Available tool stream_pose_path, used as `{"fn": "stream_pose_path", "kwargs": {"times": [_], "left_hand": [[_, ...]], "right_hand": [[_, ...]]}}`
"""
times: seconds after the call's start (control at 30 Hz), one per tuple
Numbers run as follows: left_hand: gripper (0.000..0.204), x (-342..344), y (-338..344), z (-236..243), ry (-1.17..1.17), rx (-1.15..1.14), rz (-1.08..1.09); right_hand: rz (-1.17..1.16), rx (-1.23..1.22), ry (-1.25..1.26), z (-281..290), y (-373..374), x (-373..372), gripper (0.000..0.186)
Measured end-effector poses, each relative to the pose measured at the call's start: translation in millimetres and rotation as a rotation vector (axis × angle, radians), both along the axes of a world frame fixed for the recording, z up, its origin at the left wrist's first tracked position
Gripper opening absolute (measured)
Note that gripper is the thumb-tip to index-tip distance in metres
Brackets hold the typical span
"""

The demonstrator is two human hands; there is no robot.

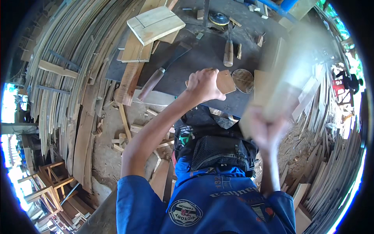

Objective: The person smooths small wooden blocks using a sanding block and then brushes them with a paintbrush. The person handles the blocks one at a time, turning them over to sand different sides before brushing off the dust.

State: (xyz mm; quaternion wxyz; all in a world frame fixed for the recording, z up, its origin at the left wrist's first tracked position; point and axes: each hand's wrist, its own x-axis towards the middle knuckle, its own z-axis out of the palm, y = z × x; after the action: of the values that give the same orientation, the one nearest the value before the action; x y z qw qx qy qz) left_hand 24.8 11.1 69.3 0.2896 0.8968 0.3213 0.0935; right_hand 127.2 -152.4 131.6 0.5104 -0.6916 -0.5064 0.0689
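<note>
My left hand (203,85) is closed on a small square wooden piece (227,80) at the near edge of the dark worktop (159,87). Just right of that piece lies a round brown disc with a thin rim (243,81). My right hand (267,128), smeared by motion, grips a long pale wooden object (288,70) raised at the right; its exact shape is too blurred to tell. Beyond my left hand lie a wooden-handled blade (155,80), tilted diagonally, and another wooden-handled tool (228,54).
A marked pale board (155,21) rests on planks (128,82) at the worktop's left. A round pad (218,18) and offcuts lie at the back. Long timber stacks (62,46) flank both sides; wooden frames (48,187) stand lower left. Scraps litter the floor (109,128).
</note>
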Motion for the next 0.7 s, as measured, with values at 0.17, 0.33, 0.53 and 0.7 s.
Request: {"fn": "stream_pose_path", "kwargs": {"times": [0.17,0.33,0.53,0.7], "left_hand": [[0.059,-2.8,-10.4,-3.8,-0.002,0.067,0.016],[0.059,-0.7,2.4,-3.3,0.076,0.017,0.039],[0.062,5.1,3.6,-2.0,0.067,0.026,-0.022],[0.065,-1.1,4.6,-0.6,0.108,-0.009,0.023]], "right_hand": [[0.270,-0.220,0.055,-6.6,-8.4,8.6,0.070],[-0.022,0.204,0.007,71.1,-5.0,-1.2,0.076],[0.043,-0.278,-0.051,-8.1,-1.3,-1.3,0.073],[0.161,-0.242,0.105,-22.0,9.2,17.1,0.072]]}}
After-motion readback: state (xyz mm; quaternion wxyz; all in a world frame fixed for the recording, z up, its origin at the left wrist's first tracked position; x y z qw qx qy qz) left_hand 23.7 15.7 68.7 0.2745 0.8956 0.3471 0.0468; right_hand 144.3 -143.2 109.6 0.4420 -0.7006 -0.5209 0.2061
